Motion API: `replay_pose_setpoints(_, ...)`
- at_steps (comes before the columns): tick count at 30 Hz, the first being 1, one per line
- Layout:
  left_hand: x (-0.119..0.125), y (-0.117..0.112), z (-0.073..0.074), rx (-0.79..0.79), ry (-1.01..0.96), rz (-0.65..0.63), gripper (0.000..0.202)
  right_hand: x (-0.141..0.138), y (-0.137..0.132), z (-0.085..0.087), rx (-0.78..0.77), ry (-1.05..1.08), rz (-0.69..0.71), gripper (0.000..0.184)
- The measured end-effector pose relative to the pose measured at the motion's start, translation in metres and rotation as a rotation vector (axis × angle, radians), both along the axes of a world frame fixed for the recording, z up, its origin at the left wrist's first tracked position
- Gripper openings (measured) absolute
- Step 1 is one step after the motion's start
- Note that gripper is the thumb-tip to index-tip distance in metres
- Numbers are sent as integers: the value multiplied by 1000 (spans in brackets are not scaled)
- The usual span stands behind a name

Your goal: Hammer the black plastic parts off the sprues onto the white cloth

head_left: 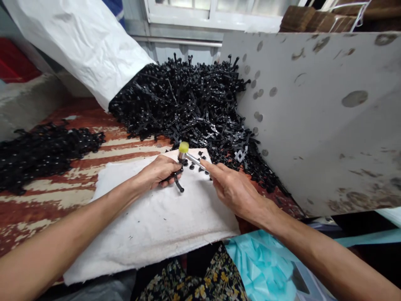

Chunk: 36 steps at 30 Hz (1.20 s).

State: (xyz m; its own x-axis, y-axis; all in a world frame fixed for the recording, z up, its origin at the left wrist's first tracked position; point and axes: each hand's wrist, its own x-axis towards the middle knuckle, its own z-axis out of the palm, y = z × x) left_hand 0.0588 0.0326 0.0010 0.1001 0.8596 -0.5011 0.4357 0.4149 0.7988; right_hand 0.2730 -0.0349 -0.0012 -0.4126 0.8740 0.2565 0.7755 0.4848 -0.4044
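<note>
My left hand (166, 170) is closed around a black jointed plastic piece (179, 184), whose curved arm sticks out below the fingers. In my right hand (230, 184) is the metal handle of a small hammer (194, 159). The hammer's yellow end (184, 147) points up, and its head is right above the black piece by my left fingertips; I cannot tell whether they touch. Several small black round parts (192, 166) lie beside the hammer on a white cloth (156, 213).
A large heap of black jointed pieces (188, 96) spills from a white sack (94, 50) behind the cloth. Another black pile (46, 150) lies at left on the worn red tabletop (75, 184). A grey stained board (313, 113) stands at right. Turquoise plastic (263, 263) lies at front right.
</note>
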Motion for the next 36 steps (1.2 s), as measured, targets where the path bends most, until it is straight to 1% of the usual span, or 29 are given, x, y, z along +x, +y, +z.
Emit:
replay_pose_setpoints(2, -3, -6, 6, 50, 2, -28, 19, -2, 4, 5, 44, 235, -2, 46)
replay_pose_setpoints(3, -3, -10, 10, 73, -13, -63, 20, -4, 6, 7, 38, 343, -11, 39)
replay_pose_setpoints(4, -3, -14, 14, 94, -35, -116, 20, -7, 9, 9, -1, 427, -25, 30)
replay_pose_setpoints(6, -1, -23, 21, 128, -74, -266, 23, -13, 13, 9, -154, 540, -49, 13)
replay_pose_setpoints(7, 1, -27, 23, 142, -82, -353, 24, -16, 14, 8, -245, 586, -52, 11)
replay_pose_setpoints(9, 4, -35, 24, 171, -79, -507, 25, -22, 15, 3, -416, 678, -38, 17)
replay_pose_setpoints(10, 5, -38, 23, 187, -71, -560, 25, -24, 14, 0, -488, 720, -28, 19)
replay_pose_setpoints(11, 4, -41, 21, 214, -55, -581, 24, -26, 13, -2, -543, 760, -23, 19)
replay_pose_setpoints(12, 3, -43, 18, 256, -35, -559, 23, -26, 11, -3, -579, 802, -30, 19)
replay_pose_setpoints(13, 1, -46, 14, 316, -17, -485, 22, -27, 8, -3, -596, 843, -50, 18)
replay_pose_setpoints(14, -2, -49, 11, 380, -8, -361, 23, -26, 6, -3, -597, 882, -82, 17)
replay_pose_setpoints(15, -5, -52, 8, 425, -15, -206, 30, -25, 4, -2, -586, 920, -123, 17)
replay_pose_setpoints(16, -7, -55, 6, 433, -46, -46, 39, -25, 2, -2, -574, 954, -164, 17)
replay_pose_setpoints(17, -8, -59, 5, 390, -102, 91, 47, -24, 1, -1, -567, 986, -203, 17)
replay_pose_setpoints(18, -8, -62, 4, 301, -181, 180, 49, -24, 0, -1, -565, 1017, -236, 17)
replay_pose_setpoints(19, -7, -66, 5, 182, -275, 219, 47, -24, -1, -1, -570, 1048, -260, 17)
replay_pose_setpoints(21, 0, -72, 7, -54, -464, 189, 37, -28, -2, -1, -595, 1115, -276, 17)
replay_pose_setpoints(22, 5, -74, 8, -134, -542, 163, 32, -30, -2, -1, -610, 1147, -271, 18)
replay_pose_setpoints(24, 15, -77, 10, -204, -659, 133, 23, -36, -3, -2, -635, 1184, -248, 17)
replay_pose_setpoints(27, 25, -76, 12, -190, -730, 177, 10, -42, -5, -2, -660, 1148, -194, 13)
replay_pose_setpoints(29, 27, -75, 13, -173, -704, 218, 6, -41, -7, -3, -660, 1078, -158, 12)
replay_pose_setpoints(33, 20, -66, 19, -93, -588, 258, 7, -31, -14, -4, -656, 898, -134, 18)
replay_pose_setpoints(36, 9, -48, 22, 13, -516, 307, 11, -23, -23, -5, -684, 896, -160, 21)
